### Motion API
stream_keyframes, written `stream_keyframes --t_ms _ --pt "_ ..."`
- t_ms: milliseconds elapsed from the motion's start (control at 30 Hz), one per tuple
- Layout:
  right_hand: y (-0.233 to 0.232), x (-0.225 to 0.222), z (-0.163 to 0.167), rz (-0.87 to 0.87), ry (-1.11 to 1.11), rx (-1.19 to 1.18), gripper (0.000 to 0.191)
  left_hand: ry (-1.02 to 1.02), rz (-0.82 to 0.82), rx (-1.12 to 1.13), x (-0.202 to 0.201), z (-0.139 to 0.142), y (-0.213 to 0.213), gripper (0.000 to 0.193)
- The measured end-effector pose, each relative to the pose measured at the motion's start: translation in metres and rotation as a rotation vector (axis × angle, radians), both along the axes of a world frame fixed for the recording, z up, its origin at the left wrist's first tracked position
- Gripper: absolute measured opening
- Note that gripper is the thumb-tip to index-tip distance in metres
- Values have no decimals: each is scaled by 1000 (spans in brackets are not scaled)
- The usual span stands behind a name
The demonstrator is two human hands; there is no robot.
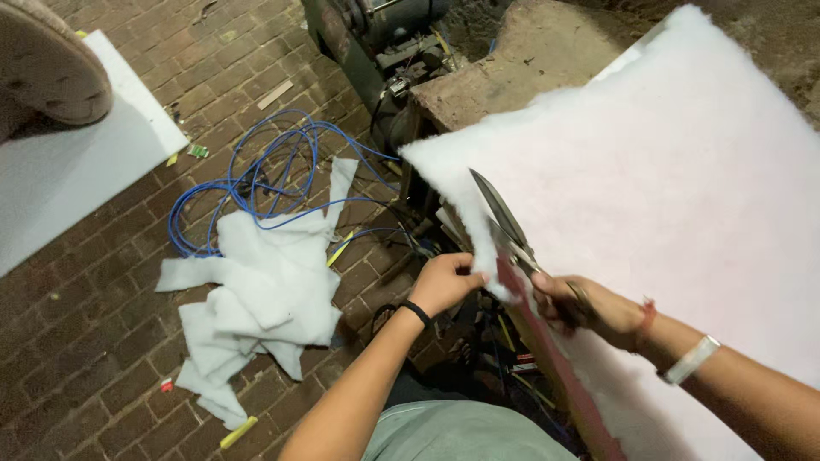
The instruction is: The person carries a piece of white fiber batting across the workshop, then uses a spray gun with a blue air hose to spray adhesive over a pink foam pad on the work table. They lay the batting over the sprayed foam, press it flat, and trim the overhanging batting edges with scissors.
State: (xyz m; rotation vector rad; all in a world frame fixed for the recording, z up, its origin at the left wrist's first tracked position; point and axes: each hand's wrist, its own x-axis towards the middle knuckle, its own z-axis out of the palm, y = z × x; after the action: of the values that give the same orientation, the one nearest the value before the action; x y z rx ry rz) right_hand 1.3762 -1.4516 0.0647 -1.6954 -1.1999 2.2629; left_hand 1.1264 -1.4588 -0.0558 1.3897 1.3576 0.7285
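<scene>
A big sheet of white fluffy wadding (666,179) lies over a board at the right. My right hand (589,307) grips the handles of large metal scissors (504,218), whose open blades point up and away along the sheet's left edge. My left hand (444,282) pinches a narrow strip of wadding (487,256) hanging off that edge, just left of the blades. A reddish board edge (547,350) shows under the sheet below the scissors.
Offcuts of white wadding (256,299) lie on the brick floor (85,358) beside a tangle of blue cable (256,179). A white panel (68,171) sits at the left, a dark machine (384,43) at the top centre.
</scene>
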Motion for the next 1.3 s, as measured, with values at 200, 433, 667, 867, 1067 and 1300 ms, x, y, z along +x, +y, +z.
stream_keyframes --t_ms 200,433,667,867,1067,1300 --pt "25 -33 -9 -56 -213 135 49 101 -177 41 -20 9 2 31" --pt "56 -63 -7 -148 -145 10 41 238 -336 45 -45 17 -3 32" --pt "71 -96 -17 -130 -228 197 45 334 -433 15 -88 12 -9 29" --pt "52 -141 -29 -189 -252 291 43 593 -420 -107 -187 -25 -23 31" --pt "-53 -163 -33 -261 -299 376 43 959 -213 -408 -297 -39 -66 33" --pt "-177 -140 -56 -513 -425 399 42 931 -247 -215 -262 -59 -77 22"
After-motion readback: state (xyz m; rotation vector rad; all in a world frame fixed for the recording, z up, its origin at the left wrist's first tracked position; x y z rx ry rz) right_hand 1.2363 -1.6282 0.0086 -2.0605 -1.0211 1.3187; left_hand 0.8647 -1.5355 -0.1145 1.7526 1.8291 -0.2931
